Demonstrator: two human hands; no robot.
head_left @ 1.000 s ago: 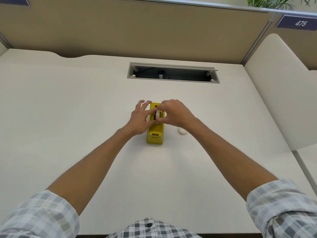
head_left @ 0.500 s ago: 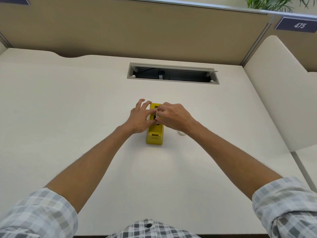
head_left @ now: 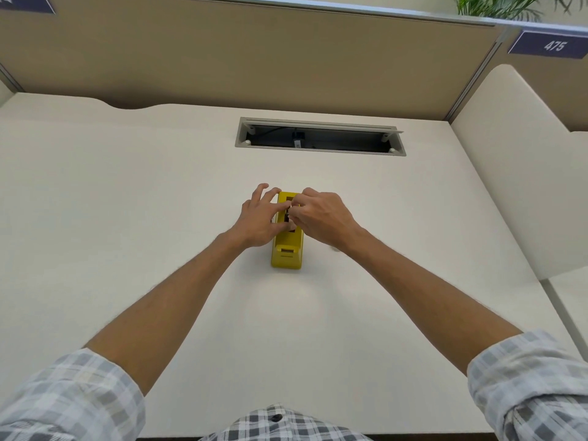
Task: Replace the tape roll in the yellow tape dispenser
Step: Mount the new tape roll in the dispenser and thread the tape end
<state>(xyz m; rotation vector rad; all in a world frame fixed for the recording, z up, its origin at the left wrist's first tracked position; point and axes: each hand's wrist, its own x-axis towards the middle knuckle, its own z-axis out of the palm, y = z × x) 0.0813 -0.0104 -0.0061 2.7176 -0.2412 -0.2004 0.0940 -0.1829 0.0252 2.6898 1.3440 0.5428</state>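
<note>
The yellow tape dispenser (head_left: 286,249) stands on the desk (head_left: 127,218) with its cutter end toward me. My left hand (head_left: 259,219) rests against the dispenser's left side, thumb on its top and fingers spread. My right hand (head_left: 321,218) is over the dispenser's open slot with its fingertips pinched on a small dark and white piece, apparently the tape roll (head_left: 289,214), which sits low in the slot and is mostly hidden by my fingers. Only a sliver of a second white roll (head_left: 334,248) shows on the desk behind my right wrist.
A recessed cable tray (head_left: 318,122) with an open lid lies in the desk beyond the dispenser. Beige partition panels (head_left: 254,58) close off the back, and a cream divider (head_left: 515,173) stands at the right.
My right hand has lowered the white roll from above the dispenser down into its slot. My right wrist now covers most of the loose roll on the desk.
</note>
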